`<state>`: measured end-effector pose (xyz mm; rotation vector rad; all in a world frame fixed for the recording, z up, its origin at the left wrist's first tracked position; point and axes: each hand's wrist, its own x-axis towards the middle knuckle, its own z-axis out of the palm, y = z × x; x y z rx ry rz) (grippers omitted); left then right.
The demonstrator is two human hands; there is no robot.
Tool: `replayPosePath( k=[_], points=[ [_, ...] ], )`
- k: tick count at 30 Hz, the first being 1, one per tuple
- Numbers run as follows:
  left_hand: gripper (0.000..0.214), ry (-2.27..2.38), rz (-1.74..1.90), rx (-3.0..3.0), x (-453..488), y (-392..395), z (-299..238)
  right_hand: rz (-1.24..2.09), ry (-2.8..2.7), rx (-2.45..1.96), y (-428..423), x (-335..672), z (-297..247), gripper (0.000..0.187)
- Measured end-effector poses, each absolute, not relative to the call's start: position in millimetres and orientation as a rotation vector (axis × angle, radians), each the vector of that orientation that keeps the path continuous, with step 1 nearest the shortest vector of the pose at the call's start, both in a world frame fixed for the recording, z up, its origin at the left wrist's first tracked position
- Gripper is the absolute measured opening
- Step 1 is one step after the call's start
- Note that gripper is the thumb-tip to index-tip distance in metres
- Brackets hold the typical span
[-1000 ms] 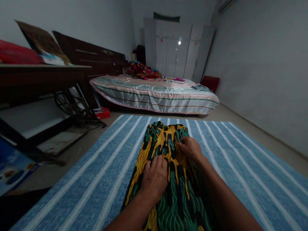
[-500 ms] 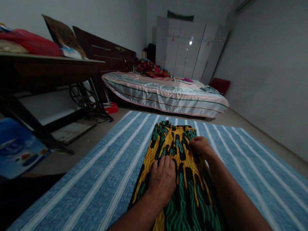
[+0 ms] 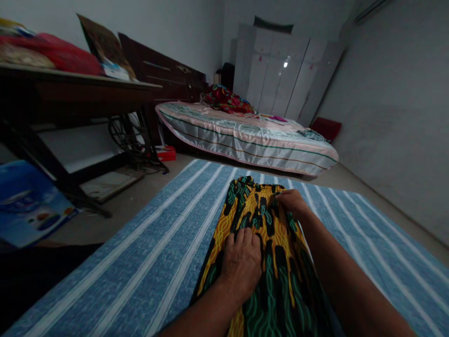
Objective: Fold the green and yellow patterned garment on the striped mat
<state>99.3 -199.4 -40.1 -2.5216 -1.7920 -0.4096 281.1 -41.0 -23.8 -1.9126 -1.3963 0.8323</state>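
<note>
A folded cloth point(image 3: 256, 220) with a yellow, green and black print lies lengthwise on a blue striped sheet point(image 3: 168, 252). My left hand point(image 3: 242, 262) rests flat on the middle of the cloth, fingers together and stretched forward. My right hand point(image 3: 293, 202) is farther out, at the cloth's far right corner, with its fingers curled and pinching the cloth's edge.
A dark sewing-machine table point(image 3: 70, 93) with a treadle wheel point(image 3: 128, 138) stands at the left, red and printed items on top. A mattress point(image 3: 245, 135) with a crumpled red cloth lies beyond. White wardrobes point(image 3: 280, 75) line the back wall. A blue printed bag point(image 3: 28, 206) lies at far left.
My right hand has moved along the cloth toward its far right corner. The left hand has stayed pressed on the cloth. The view has swung slightly to the left.
</note>
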Motion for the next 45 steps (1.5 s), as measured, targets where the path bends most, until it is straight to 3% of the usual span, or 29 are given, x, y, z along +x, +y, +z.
replayPosePath(
  k=[10,22,28,35,45],
  points=[
    [0.020,-1.794,-0.398,-2.515,98.2,-198.0,-37.6,1.143,-1.015,-1.828,-38.5,277.8,-22.1,0.016],
    [0.020,-1.780,-0.405,-2.514,99.2,-197.9,-40.2,0.972,-1.128,-2.001,-18.6,269.5,-26.0,0.019],
    [0.019,-1.778,-0.431,-2.519,99.0,-198.7,-40.8,1.087,-1.065,-1.998,-11.9,269.8,-21.5,0.013],
    [0.020,-1.782,-0.452,-2.523,98.4,-198.5,-40.4,1.223,-1.001,-1.959,-6.6,275.1,-27.0,0.021],
    [0.025,-1.834,-0.404,-2.430,97.3,-201.1,-35.4,1.111,-1.120,-1.895,-7.7,281.7,-33.3,0.030]
  ],
)
